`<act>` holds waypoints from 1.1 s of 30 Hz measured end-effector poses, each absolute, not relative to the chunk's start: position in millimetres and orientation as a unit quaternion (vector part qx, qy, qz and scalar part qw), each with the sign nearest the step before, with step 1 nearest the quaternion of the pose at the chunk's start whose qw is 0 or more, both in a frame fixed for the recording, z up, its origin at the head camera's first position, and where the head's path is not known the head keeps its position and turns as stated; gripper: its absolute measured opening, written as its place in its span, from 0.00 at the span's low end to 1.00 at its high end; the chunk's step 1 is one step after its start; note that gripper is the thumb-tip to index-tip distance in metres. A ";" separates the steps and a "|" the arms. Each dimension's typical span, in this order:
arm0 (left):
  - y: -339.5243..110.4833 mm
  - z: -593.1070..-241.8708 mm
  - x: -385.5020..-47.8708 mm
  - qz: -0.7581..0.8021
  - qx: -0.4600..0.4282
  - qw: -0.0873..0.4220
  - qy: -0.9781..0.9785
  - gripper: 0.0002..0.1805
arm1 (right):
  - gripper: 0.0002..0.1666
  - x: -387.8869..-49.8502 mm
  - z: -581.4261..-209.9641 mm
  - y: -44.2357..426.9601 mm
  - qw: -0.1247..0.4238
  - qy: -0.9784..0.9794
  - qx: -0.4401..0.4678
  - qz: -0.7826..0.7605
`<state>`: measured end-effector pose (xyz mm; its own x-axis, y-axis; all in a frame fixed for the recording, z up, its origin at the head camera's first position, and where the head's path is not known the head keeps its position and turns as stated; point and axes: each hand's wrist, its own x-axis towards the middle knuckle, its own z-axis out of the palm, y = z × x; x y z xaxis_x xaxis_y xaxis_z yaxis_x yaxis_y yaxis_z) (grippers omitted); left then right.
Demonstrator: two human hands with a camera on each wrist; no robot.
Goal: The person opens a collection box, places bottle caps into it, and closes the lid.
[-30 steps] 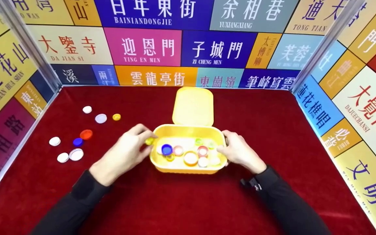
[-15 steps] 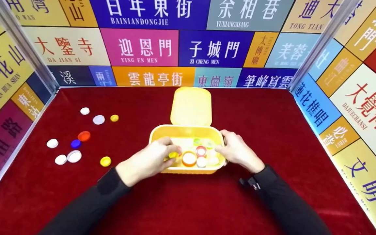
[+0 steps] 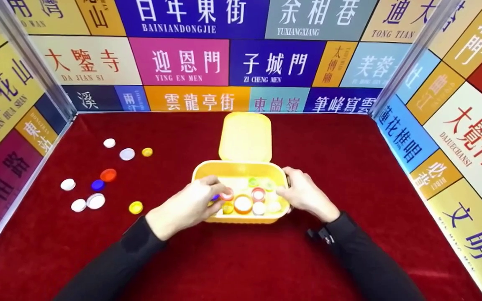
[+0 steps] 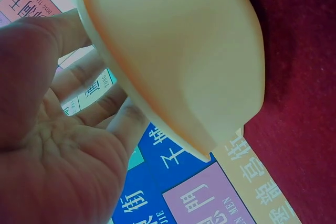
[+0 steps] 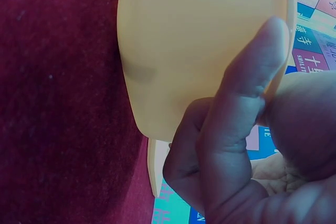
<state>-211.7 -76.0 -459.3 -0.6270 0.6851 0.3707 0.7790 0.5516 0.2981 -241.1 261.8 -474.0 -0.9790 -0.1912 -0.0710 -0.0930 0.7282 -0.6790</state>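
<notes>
Lowered yellow cap (image 3: 228,207) into box (image 3: 241,219) from left hand (image 3: 186,202), now loose-fingered above, while gripping box wall with right hand (image 3: 308,194).

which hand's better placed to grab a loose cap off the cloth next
Probably the left hand: it is nearer the loose caps, all on its side, while the right hand grips the box.
</notes>
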 end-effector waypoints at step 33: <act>-123.1 -451.6 -209.2 -0.220 -0.347 0.158 -0.898 0.17 | 0.27 -242.3 -474.2 261.8 0.057 0.935 -0.084 -0.341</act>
